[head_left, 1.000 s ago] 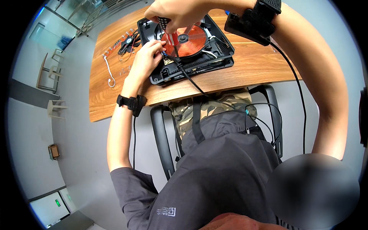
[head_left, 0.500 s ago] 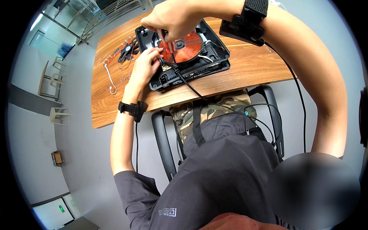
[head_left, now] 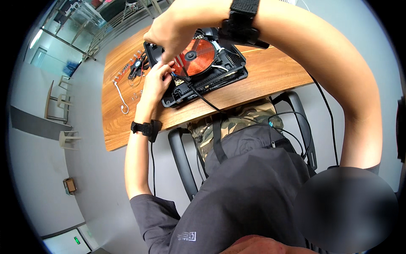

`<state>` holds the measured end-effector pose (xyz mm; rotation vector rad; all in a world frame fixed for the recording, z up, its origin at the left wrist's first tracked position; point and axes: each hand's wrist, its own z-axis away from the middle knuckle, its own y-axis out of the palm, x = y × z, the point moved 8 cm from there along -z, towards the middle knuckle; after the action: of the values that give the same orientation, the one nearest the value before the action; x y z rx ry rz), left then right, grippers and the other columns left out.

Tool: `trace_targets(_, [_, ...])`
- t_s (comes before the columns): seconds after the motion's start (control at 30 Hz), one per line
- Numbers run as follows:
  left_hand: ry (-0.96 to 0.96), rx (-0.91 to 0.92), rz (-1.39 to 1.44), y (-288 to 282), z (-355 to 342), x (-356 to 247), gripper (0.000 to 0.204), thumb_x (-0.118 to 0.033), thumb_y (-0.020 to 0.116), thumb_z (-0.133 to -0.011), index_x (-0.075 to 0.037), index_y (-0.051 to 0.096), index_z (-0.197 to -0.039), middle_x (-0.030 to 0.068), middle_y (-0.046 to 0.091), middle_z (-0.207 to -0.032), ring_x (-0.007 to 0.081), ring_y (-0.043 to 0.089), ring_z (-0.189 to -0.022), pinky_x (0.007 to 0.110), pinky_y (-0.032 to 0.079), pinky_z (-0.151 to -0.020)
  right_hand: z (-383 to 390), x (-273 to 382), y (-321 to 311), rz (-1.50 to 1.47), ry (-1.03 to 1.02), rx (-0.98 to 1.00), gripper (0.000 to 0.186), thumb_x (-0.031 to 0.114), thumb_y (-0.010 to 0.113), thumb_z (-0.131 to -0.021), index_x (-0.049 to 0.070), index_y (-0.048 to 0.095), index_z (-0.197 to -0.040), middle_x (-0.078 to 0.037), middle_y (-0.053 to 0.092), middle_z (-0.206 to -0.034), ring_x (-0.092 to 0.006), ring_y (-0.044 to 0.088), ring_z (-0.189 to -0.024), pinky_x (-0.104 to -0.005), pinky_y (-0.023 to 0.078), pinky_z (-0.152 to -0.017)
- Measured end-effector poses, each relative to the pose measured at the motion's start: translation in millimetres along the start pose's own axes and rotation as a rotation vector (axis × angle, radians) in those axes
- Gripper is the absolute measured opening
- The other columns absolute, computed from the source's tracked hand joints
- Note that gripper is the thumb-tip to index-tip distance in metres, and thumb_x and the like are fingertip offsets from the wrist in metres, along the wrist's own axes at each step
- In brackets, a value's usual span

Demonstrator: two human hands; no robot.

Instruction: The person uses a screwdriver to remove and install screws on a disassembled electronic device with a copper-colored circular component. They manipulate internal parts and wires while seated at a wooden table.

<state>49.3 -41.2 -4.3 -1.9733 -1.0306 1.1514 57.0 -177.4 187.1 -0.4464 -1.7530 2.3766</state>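
An opened induction cooker base (head_left: pixel 203 86), a black plastic housing with a round copper coil (head_left: pixel 201 63), lies on the wooden table. My right hand (head_left: pixel 172 34) is closed over the coil's left side, seen from its back. A red-and-white striped tool handle (head_left: pixel 181 63) shows below it, and its tip cannot be made out. My left hand (head_left: pixel 158 78) rests at the housing's left edge, just below the right one. Its fingers are pinched together beside the coil, and what lies between them is hidden. A black power cord (head_left: pixel 205 99) runs from the housing over the table's front edge.
Left of the cooker lie a black fan-like part (head_left: pixel 136 67), a strip of orange pieces (head_left: pixel 122 75), a white cable (head_left: pixel 122 99) and several small screws (head_left: pixel 135 96). The wooden table (head_left: pixel 270 70) ends just before my lap. Chair armrests (head_left: pixel 182 158) flank me.
The view has shifted a little. My right hand has moved left and toward me, nearer my left hand, and more of the coil shows. The left hand stays at the housing's left edge.
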Motion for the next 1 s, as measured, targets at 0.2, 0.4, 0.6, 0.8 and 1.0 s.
trace_targets(0.2, [-0.004,0.013,0.02,0,1,-3,0.011,0.007,0.063,-0.085,0.001,0.062,-0.094,0.0112,0.07,-0.118,0.0264,0.072,-0.101,0.035,0.057,-0.085,9,0,0,-0.015,-0.072,-0.013,0.037,0.032,0.066,-0.094,-0.003,0.074,-0.104,-0.019,0.076,-0.103,-0.0317,0.073,-0.094,-0.0439,0.058,-0.078])
trace_targets(0.4, [0.0,0.018,-0.016,0,1,-2,0.012,0.006,0.065,-0.085,0.001,0.063,-0.096,0.0119,0.07,-0.119,0.0266,0.072,-0.103,0.036,0.057,-0.087,-18,8,17,0.019,-0.122,-0.082,0.04,0.036,0.062,-0.099,-0.002,0.076,-0.099,-0.021,0.076,-0.096,-0.0329,0.073,-0.088,-0.0442,0.057,-0.076])
trace_targets(0.6, [-0.038,0.01,-0.017,1,-1,4,0.014,0.003,0.067,-0.084,0.0,0.066,-0.098,0.0105,0.07,-0.122,0.0305,0.069,-0.105,0.037,0.055,-0.089,-22,2,16,0.017,-0.055,-0.068,0.041,0.037,0.062,-0.099,-0.002,0.076,-0.101,-0.021,0.076,-0.099,-0.0339,0.073,-0.09,-0.0443,0.057,-0.077])
trace_targets(0.8, [-0.005,-0.006,0.056,1,3,3,0.014,0.007,0.064,-0.084,0.001,0.063,-0.096,0.0121,0.071,-0.117,0.0308,0.069,-0.107,0.037,0.056,-0.089,-19,3,14,0.005,-0.095,-0.044,0.042,0.038,0.061,-0.099,-0.001,0.076,-0.102,-0.021,0.075,-0.101,-0.0349,0.073,-0.091,-0.0444,0.057,-0.079])
trace_targets(1.0, [0.015,-0.021,0.067,3,3,6,0.012,0.005,0.064,-0.085,0.002,0.064,-0.097,0.0119,0.07,-0.116,0.0299,0.07,-0.108,0.037,0.056,-0.091,-16,-4,12,-0.013,-0.083,-0.046,0.043,0.039,0.061,-0.099,-0.001,0.076,-0.104,-0.021,0.075,-0.104,-0.0359,0.072,-0.093,-0.0445,0.057,-0.081])
